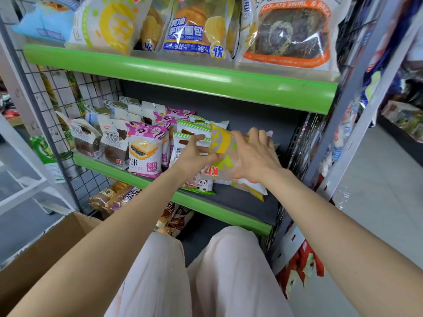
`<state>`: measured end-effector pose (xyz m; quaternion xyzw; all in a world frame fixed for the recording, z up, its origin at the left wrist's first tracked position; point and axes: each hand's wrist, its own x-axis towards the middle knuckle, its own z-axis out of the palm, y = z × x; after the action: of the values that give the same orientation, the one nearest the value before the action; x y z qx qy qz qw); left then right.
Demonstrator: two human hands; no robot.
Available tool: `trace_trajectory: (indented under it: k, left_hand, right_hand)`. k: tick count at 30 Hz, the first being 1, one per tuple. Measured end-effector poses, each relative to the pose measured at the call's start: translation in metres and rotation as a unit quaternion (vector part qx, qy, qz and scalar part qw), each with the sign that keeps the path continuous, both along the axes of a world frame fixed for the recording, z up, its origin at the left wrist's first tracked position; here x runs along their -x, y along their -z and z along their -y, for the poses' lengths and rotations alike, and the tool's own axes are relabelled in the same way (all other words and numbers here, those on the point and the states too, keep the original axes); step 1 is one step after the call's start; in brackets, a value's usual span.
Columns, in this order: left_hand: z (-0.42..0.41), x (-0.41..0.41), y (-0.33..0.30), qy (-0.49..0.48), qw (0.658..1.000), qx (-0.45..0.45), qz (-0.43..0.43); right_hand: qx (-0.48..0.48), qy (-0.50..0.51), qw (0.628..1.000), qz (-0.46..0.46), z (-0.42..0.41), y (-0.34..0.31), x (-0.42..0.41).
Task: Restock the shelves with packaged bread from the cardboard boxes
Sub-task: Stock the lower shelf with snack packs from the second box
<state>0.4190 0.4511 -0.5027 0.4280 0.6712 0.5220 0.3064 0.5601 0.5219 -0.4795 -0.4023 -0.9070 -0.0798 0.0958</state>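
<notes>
Both hands clamp one bread packet (223,147) over the middle shelf (242,197): left hand (194,154) at its 9 o'clock edge, right hand (256,156) at 3 o'clock. Its long axis runs 12 to 6, with bare shelf just toward 4 o'clock, so the right hand looks nearer the open spot.

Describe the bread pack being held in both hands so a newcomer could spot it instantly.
Find the middle green-edged shelf, with dark bare space on its right half. Just above that space, the left hand and right hand grip one pack. Unlike the purple and white packs standing to its left, it is beige with a yellow band and lime splashes.
</notes>
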Motion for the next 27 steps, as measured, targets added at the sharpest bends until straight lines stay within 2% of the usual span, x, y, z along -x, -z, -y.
trace_trajectory:
  k: [4,11,16,19,27]
  left_hand:
    - [-0.012,-0.012,0.000,0.041,0.994,0.014,-0.103]
    - [-0.023,-0.025,0.017,0.068,0.975,0.061,-0.204]
    - [-0.032,-0.030,0.023,0.069,0.952,0.098,-0.280]
    - [-0.032,-0.032,0.026,0.079,0.940,0.120,-0.308]
    - [-0.033,-0.031,0.024,0.075,0.930,0.144,-0.329]
  right_hand:
    - [-0.010,0.030,0.999,0.032,0.004,0.015,-0.001]
    - [-0.003,0.082,0.995,0.048,0.004,0.045,-0.005]
    - [0.051,0.091,0.992,0.068,0.001,0.051,-0.007]
    - [0.107,0.083,0.987,0.081,-0.001,0.052,-0.008]
    - [0.122,0.080,0.986,0.078,0.000,0.052,-0.007]
